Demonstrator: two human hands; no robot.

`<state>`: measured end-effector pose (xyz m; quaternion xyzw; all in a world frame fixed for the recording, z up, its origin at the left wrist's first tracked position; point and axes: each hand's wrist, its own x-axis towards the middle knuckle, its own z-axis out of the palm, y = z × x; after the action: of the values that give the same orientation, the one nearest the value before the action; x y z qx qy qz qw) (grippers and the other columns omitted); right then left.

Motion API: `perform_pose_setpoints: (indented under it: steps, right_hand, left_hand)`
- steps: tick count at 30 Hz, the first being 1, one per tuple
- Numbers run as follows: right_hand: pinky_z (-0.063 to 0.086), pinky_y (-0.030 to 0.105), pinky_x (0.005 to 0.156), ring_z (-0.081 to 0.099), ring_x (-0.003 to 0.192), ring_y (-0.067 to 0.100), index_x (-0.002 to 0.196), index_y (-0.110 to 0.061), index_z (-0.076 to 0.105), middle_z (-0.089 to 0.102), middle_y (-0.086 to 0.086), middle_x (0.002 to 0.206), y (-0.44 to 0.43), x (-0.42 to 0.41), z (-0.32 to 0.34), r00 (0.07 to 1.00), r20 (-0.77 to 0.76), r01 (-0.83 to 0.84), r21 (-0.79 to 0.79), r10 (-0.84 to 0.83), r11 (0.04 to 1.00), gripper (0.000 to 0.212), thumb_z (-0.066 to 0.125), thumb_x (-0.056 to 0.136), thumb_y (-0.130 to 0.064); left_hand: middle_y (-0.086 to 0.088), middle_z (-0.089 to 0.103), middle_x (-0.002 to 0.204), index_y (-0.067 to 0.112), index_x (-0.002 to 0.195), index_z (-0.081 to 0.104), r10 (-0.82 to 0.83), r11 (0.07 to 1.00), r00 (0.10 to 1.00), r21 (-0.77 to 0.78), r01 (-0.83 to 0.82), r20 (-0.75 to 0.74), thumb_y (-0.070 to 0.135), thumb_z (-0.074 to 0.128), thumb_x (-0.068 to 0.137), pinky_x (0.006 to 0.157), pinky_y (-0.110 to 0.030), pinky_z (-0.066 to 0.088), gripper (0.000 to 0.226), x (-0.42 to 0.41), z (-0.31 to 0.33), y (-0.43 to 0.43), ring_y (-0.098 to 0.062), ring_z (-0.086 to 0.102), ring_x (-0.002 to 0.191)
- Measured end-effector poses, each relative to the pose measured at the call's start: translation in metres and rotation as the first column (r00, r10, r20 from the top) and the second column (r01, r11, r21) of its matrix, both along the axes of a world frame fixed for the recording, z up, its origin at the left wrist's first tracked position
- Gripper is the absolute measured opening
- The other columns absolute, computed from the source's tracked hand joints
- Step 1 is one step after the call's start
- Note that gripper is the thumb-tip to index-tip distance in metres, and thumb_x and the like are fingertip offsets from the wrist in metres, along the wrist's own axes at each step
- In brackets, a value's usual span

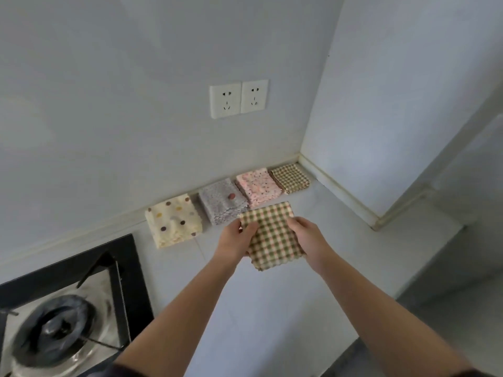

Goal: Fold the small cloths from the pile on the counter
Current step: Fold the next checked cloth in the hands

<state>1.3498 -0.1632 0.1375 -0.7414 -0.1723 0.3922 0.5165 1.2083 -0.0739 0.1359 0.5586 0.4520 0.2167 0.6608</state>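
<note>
A green-and-cream checked cloth (275, 235) is held just above the white counter (272, 308), folded into a rough rectangle. My left hand (236, 238) grips its left edge and my right hand (309, 236) grips its right edge. Along the back wall lie folded cloths in a row: a cream one with coloured dots (174, 221), a grey speckled stack (221, 204), a pink speckled one (258, 186) and a brown checked one (290, 177).
A black gas hob with a burner (62, 317) fills the near left. Two white wall sockets (239, 98) sit above the cloths. A white wall corner (340, 191) juts in at the right, and the counter's edge drops off at the far right.
</note>
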Motion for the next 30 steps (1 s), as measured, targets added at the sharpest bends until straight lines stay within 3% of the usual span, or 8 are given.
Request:
perform_pose_setpoints:
  steps: [2, 6, 13, 15, 18, 22, 26, 30]
  right_hand:
    - [0.053, 0.041, 0.09, 0.066, 0.097, 0.021, 0.096, -0.018, 0.065, 0.07, 0.006, 0.106, 0.015, 0.043, -0.014, 0.999, 0.032, 0.005, -0.01, -0.004, 1.0, 0.019, 0.052, 0.099, -0.032]
    - [0.05, 0.03, 0.076, 0.063, 0.089, 0.015, 0.095, -0.019, 0.064, 0.067, -0.001, 0.097, 0.053, 0.133, -0.042, 0.998, 0.069, -0.006, -0.037, 0.008, 0.999, 0.02, 0.05, 0.099, -0.034]
    - [0.043, 0.024, 0.066, 0.058, 0.083, 0.015, 0.097, -0.015, 0.058, 0.061, -0.003, 0.086, 0.134, 0.249, -0.088, 0.917, 0.393, -0.04, -0.067, 0.064, 0.997, 0.019, 0.046, 0.1, -0.028]
    - [0.041, 0.022, 0.061, 0.057, 0.078, 0.014, 0.094, -0.014, 0.058, 0.061, -0.003, 0.082, 0.157, 0.268, -0.1, 0.887, 0.455, -0.05, -0.071, 0.077, 0.996, 0.018, 0.046, 0.1, -0.027]
    - [0.043, 0.032, 0.063, 0.058, 0.077, 0.021, 0.09, -0.013, 0.056, 0.06, 0.0, 0.078, 0.188, 0.289, -0.116, 0.831, 0.547, -0.069, -0.081, 0.102, 0.994, 0.019, 0.045, 0.101, -0.025]
    - [0.046, 0.035, 0.061, 0.059, 0.074, 0.025, 0.093, -0.017, 0.051, 0.059, 0.001, 0.075, 0.218, 0.305, -0.133, 0.69, 0.688, -0.091, -0.226, 0.225, 0.97, 0.02, 0.039, 0.102, -0.028]
    - [0.034, 0.03, 0.054, 0.057, 0.066, 0.023, 0.085, -0.02, 0.046, 0.056, -0.003, 0.07, 0.229, 0.306, -0.155, 0.602, 0.747, -0.06, -0.31, 0.282, 0.949, 0.019, 0.037, 0.101, -0.026]
    - [0.039, 0.031, 0.058, 0.056, 0.071, 0.023, 0.094, -0.019, 0.046, 0.057, -0.002, 0.08, 0.227, 0.307, -0.153, 0.617, 0.753, -0.052, -0.253, 0.23, 0.966, 0.011, 0.038, 0.101, -0.018]
  left_hand:
    - [0.0, 0.066, 0.106, 0.015, 0.115, 0.058, -0.033, 0.998, 0.999, -0.046, 0.032, -0.006, 0.021, 0.056, 0.096, 0.062, -0.027, 0.057, 0.02, 0.041, -0.012, 0.014, -0.014, 0.066, 0.09]
    - [-0.002, 0.063, 0.112, 0.015, 0.116, 0.054, -0.024, 1.0, 0.992, -0.011, 0.023, -0.127, 0.019, 0.053, 0.098, 0.07, -0.031, 0.057, 0.019, 0.129, -0.037, 0.043, -0.018, 0.063, 0.094]
    - [0.0, 0.061, 0.096, 0.009, 0.118, 0.055, 0.08, 0.991, 0.938, 0.129, -0.038, -0.337, 0.022, 0.048, 0.099, 0.078, -0.037, 0.056, 0.023, 0.254, -0.069, 0.113, -0.018, 0.06, 0.084]
    - [-0.006, 0.063, 0.11, 0.008, 0.124, 0.054, 0.105, 0.988, 0.918, 0.148, -0.051, -0.384, 0.019, 0.045, 0.1, 0.085, -0.036, 0.052, 0.028, 0.277, -0.077, 0.133, -0.025, 0.06, 0.097]
    - [-0.013, 0.059, 0.124, 0.007, 0.132, 0.049, 0.145, 0.981, 0.862, 0.187, -0.06, -0.486, 0.017, 0.038, 0.101, 0.078, -0.033, 0.045, 0.034, 0.304, -0.087, 0.159, -0.029, 0.057, 0.107]
    - [-0.019, 0.057, 0.122, 0.004, 0.13, 0.046, 0.153, 0.982, 0.774, 0.183, -0.049, -0.614, 0.009, 0.034, 0.099, 0.069, -0.035, 0.046, 0.033, 0.327, -0.097, 0.182, -0.031, 0.058, 0.103]
    - [-0.018, 0.054, 0.126, 0.0, 0.132, 0.038, 0.114, 0.986, 0.664, 0.167, 0.017, -0.739, -0.002, 0.038, 0.095, 0.068, -0.031, 0.044, 0.037, 0.34, -0.103, 0.185, -0.029, 0.059, 0.105]
    - [-0.022, 0.052, 0.125, -0.001, 0.134, 0.025, 0.182, 0.968, 0.704, 0.253, -0.004, -0.686, -0.009, 0.035, 0.092, 0.067, -0.028, 0.045, 0.044, 0.346, -0.099, 0.181, -0.028, 0.057, 0.092]
